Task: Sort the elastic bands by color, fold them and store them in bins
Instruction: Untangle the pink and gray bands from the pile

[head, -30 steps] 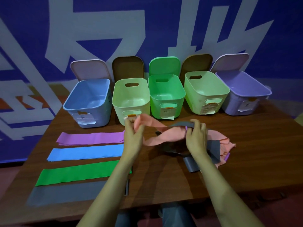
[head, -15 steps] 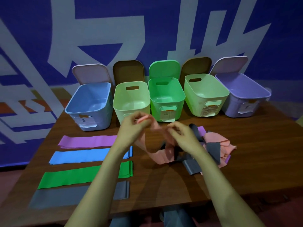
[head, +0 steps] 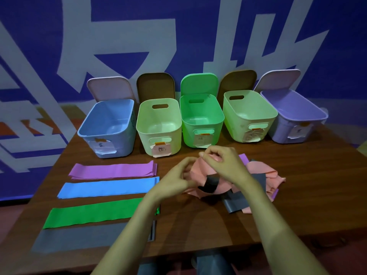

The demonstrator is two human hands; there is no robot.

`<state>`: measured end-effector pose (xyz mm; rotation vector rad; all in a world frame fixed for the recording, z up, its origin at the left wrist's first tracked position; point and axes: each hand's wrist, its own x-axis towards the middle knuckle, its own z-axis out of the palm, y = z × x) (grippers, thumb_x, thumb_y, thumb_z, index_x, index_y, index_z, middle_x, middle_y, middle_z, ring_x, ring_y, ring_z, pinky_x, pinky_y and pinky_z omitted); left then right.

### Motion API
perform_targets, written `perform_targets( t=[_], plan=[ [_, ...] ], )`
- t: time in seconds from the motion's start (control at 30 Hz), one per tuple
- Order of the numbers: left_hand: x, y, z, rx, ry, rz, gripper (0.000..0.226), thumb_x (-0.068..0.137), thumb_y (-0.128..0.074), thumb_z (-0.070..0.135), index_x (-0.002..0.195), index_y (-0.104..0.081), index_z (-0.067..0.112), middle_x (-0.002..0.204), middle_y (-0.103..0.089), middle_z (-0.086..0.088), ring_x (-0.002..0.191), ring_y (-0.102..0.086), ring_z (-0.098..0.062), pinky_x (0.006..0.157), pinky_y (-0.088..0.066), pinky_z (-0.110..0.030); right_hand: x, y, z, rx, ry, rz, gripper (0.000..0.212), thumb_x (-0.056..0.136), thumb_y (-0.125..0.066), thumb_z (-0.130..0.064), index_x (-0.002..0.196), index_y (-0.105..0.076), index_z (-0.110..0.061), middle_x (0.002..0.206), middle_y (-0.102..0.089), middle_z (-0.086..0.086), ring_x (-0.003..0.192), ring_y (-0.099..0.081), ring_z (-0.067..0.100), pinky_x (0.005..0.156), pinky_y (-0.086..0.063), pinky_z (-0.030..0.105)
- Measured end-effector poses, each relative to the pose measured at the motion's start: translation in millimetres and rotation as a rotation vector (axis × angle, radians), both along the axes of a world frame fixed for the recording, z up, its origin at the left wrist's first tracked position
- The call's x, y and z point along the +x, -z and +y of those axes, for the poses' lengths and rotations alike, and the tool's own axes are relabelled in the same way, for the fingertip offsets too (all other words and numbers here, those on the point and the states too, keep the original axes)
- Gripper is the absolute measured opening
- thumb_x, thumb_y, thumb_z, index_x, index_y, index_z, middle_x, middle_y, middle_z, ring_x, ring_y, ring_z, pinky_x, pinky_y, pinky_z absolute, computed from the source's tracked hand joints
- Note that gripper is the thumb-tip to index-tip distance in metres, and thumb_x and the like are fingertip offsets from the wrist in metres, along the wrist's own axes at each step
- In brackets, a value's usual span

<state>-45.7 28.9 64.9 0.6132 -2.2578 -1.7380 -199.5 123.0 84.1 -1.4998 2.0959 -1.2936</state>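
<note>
Pulling a pink band free from the tangled heap looks like the step in hand, and the tangle is where it could go wrong — a grey band lies draped across the pink one just below the hands, so a firm tug may drag grey along with it, or scatter the heap toward the table edge on the right. A stretchy strip under tension may also snap out of a light pinch and fall back into the pile. The left hand has its fingers curled in, pinching the pink band's near edge as far as the view shows; the right hand sits just above and beyond it, fingers closed on an upper fold of the same band, though what exactly the fingertips trap is hidden by the knuckles. The two hands are close together, nearly touching, with the pink material bunched between and under them. The rest of the heap — more pink, grey and a sliver of purple — lies just to the right of the right wrist. Sorted strips lie flat well to the left: purple band, blue band, green band and a flat grey band. The bins stand open and look empty behind the hands, with the purple bin at the far right seemingly lidded.
</note>
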Motion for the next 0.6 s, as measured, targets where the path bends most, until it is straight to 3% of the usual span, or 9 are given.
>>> perform_targets(
  t=[0.1,0.2,0.33,0.43,0.53,0.6],
  plan=[
    [1,-4,-2,0.046,-0.151,0.109,0.050,0.078,-0.074,0.013,0.119,-0.050,0.028,0.096,-0.062,-0.006,0.089,-0.062,-0.018,0.081,-0.052,-0.030,-8,0,3,-0.030,0.051,-0.007,0.026,0.087,-0.061,-0.037,0.069,-0.061,-0.018,0.066,-0.058,0.001,0.062,-0.047,0.007,0.058,-0.036,0.023],
    [5,-16,-8,0.043,-0.157,0.241,0.043,0.082,-0.069,0.008,0.121,-0.054,0.021,0.091,-0.061,0.002,0.087,-0.061,-0.014,0.079,-0.051,-0.024,-16,1,4,-0.020,0.075,-0.071,0.024,0.088,-0.061,-0.032,0.073,-0.063,-0.014,0.068,-0.057,0.000,0.061,-0.043,0.002,0.056,-0.032,0.013],
    [4,-34,-12,-0.130,-0.099,0.195,0.019,0.089,-0.063,0.016,0.106,-0.067,0.022,0.103,-0.066,0.011,0.102,-0.060,-0.008,0.090,-0.047,-0.022,-14,19,0,0.077,0.096,-0.032,0.012,0.091,-0.058,-0.027,0.094,-0.066,-0.020,0.093,-0.055,-0.008,0.085,-0.053,0.003,0.073,-0.039,0.014],
    [-3,-35,-15,-0.249,-0.122,0.126,0.019,0.091,-0.059,0.016,0.106,-0.067,0.024,0.105,-0.065,0.010,0.101,-0.058,-0.003,0.087,-0.045,-0.016,3,21,1,-0.010,0.037,-0.225,0.012,0.095,-0.051,-0.028,0.097,-0.063,-0.027,0.101,-0.059,-0.009,0.095,-0.055,0.000,0.079,-0.040,0.013],
    [-10,-33,-14,-0.370,-0.205,0.138,0.017,0.088,-0.063,0.011,0.099,-0.067,0.023,0.093,-0.065,0.009,0.089,-0.059,-0.005,0.078,-0.046,-0.015,17,25,4,-0.042,-0.143,-0.435,0.016,0.089,-0.051,-0.045,0.100,-0.060,-0.038,0.100,-0.064,-0.013,0.098,-0.057,-0.002,0.084,-0.044,0.015],
    [-15,-30,-14,-0.527,-0.283,0.149,0.011,0.084,-0.068,0.014,0.091,-0.068,0.022,0.084,-0.059,0.005,0.080,-0.056,-0.006,0.071,-0.043,-0.016,22,34,3,0.030,-0.190,-0.438,0.026,0.082,-0.061,-0.051,0.108,-0.056,-0.046,0.106,-0.065,-0.015,0.103,-0.059,0.001,0.089,-0.049,0.022]
  ],
)
